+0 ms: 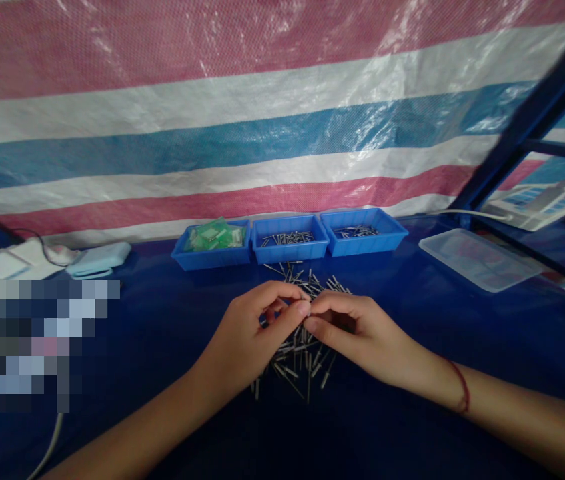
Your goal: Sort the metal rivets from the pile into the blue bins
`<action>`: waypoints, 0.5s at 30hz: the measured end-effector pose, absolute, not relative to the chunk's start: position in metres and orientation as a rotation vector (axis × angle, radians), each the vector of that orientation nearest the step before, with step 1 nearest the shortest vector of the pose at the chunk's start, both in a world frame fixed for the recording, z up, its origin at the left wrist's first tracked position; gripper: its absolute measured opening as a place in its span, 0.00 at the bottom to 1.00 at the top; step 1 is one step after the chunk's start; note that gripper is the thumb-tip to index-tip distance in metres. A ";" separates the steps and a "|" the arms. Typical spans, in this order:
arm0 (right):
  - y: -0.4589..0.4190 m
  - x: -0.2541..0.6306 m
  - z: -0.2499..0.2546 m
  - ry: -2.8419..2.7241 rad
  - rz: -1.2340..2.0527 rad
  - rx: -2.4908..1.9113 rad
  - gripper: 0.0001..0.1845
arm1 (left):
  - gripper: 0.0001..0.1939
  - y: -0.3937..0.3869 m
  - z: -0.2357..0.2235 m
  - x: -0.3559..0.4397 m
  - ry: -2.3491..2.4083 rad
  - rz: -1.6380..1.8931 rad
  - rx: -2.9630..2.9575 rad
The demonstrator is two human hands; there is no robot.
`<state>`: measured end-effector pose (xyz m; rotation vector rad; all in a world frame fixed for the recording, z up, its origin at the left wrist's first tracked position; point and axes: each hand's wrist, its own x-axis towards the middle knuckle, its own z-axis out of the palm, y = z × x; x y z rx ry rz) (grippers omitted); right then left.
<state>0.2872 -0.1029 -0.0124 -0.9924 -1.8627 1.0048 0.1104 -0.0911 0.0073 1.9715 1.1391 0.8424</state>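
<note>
A loose pile of small metal pins [298, 357] lies on the blue table [172, 333] in front of me. My left hand [252, 337] and my right hand [355, 330] meet fingertip to fingertip just above the pile. Both are closed in a pinch. Whatever they pinch is too small to make out. A red string circles my right wrist.
Three blue trays stand in a row at the back: the left tray [211, 257] holds green packets, the middle tray [289, 248] and right tray [365, 240] hold metal pins. A clear plastic lid [479, 259] lies right. A striped tarp hangs behind. A blue frame post [522, 127] slants at right.
</note>
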 end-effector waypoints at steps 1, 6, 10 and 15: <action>-0.103 0.287 -0.013 -1.850 1.013 -0.986 0.07 | 0.08 -0.091 0.007 0.110 1.141 0.845 1.978; -0.102 0.288 -0.014 -1.792 1.042 -0.974 0.06 | 0.07 -0.091 0.009 0.110 1.148 0.863 1.999; -0.101 0.288 -0.015 -1.761 0.989 -1.020 0.06 | 0.07 -0.090 0.008 0.109 1.162 0.879 2.011; -0.102 0.289 -0.014 -1.712 0.903 -1.069 0.07 | 0.08 -0.088 0.006 0.108 1.185 0.875 2.029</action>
